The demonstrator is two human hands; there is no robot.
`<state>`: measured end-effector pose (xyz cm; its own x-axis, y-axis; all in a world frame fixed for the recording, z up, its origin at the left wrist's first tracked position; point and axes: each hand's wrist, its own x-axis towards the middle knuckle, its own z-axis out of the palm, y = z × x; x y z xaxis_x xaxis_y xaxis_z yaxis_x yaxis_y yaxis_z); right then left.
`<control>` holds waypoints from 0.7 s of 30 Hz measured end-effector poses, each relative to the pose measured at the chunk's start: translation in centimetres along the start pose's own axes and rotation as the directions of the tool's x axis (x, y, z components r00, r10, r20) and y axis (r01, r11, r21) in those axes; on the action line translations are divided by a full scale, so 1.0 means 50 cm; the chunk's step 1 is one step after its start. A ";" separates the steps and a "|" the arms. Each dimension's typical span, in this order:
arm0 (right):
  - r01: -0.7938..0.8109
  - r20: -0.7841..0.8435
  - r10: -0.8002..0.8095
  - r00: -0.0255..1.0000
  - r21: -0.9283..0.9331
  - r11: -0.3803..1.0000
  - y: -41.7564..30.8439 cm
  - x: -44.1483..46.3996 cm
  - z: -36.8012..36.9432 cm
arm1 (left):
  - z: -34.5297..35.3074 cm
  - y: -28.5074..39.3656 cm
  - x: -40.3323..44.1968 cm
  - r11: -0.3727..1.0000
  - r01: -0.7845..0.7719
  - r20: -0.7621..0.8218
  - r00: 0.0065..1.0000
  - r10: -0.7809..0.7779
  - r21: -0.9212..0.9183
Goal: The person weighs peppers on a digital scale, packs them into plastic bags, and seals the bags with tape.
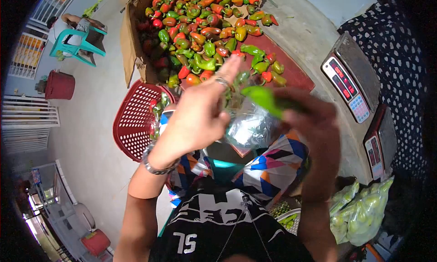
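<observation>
My right hand [314,114], blurred by motion, is closed round the stem end of a green pepper [264,99]. The pepper's bright tip points left, above a clear plastic bag [250,127] lying between my knees. My left hand [200,109], with a ring and a wrist watch, reaches forward with fingers stretched out. Its fingertips are close to a red pepper [238,55] at the edge of a heap of red and green peppers [200,34]. Part of the bag is hidden behind my left hand, and I see nothing held in that hand.
The heap spreads over a cardboard box [133,48] and a dark red board [296,71]. A red perforated basket [129,121] stands at left. Two digital scales [341,82] [375,152] are at right, above filled plastic bags [368,212]. A person sits on a green chair [75,43] far left.
</observation>
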<state>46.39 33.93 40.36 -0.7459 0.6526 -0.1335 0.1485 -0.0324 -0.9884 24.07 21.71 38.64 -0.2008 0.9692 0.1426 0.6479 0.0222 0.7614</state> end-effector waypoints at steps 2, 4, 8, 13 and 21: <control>0.020 -0.030 -0.026 0.999 -0.181 0.983 0.044 0.017 0.069 | 0.029 -0.001 -0.004 0.997 -0.076 0.017 0.997 0.076 0.002; 0.129 0.089 -0.099 0.991 -0.475 0.870 0.075 0.060 0.087 | 0.045 -0.008 -0.007 0.994 -0.110 0.046 0.993 0.110 -0.011; 0.402 0.303 -0.297 0.905 -0.387 0.830 0.238 0.181 0.107 | 0.045 -0.036 0.003 0.997 -0.076 0.113 0.991 0.076 -0.004; 0.499 0.408 -0.296 0.864 -0.611 0.614 0.297 0.200 0.165 | 0.046 -0.049 0.003 1.000 0.012 0.136 0.991 -0.013 0.009; 0.542 0.460 -0.292 0.839 -0.655 0.526 0.311 0.204 0.167 | 0.013 -0.020 -0.028 0.984 0.151 0.201 0.971 -0.130 -0.092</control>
<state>35.67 33.79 23.01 -0.9675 0.2087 0.1430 0.0993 0.8329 -0.5444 24.17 20.51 37.29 -0.1312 0.9875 -0.0878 0.5396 0.1454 0.8293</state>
